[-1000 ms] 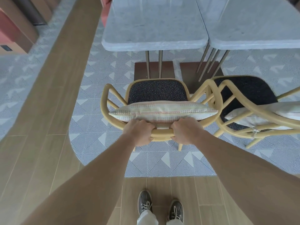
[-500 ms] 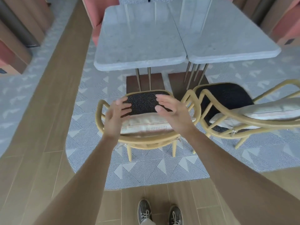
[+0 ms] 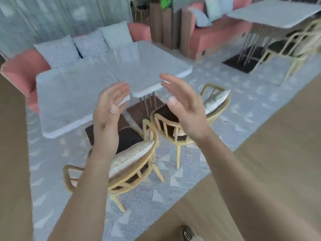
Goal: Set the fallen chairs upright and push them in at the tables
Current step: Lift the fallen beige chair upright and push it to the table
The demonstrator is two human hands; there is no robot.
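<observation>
Two yellow bent-wood chairs with dark speckled seats stand upright on the grey patterned rug [image 3: 142, 197], both facing the pair of grey marble-top counters [image 3: 73, 87] that are set edge to edge. The nearer chair [image 3: 132, 173] carries a striped cream cushion [image 3: 132, 156] against its backrest, and its seat reaches partly under the counter edge; the farther chair [image 3: 215, 108], with a cushion of its own, stands just beside it at the second counter. I judge they stand so because they are already pushed in, seats toward the counter bases. The left hand [image 3: 107, 117] and the right hand [image 3: 184, 108] hang in the air above the chairs, both empty, fingers spread and palms turned toward each other, touching nothing. The forearms reach forward, slightly bent. At the far right another grey counter [image 3: 271, 14] has more yellow chairs [image 3: 295, 44], blurred; whether they tilt or stand I cannot tell.
</observation>
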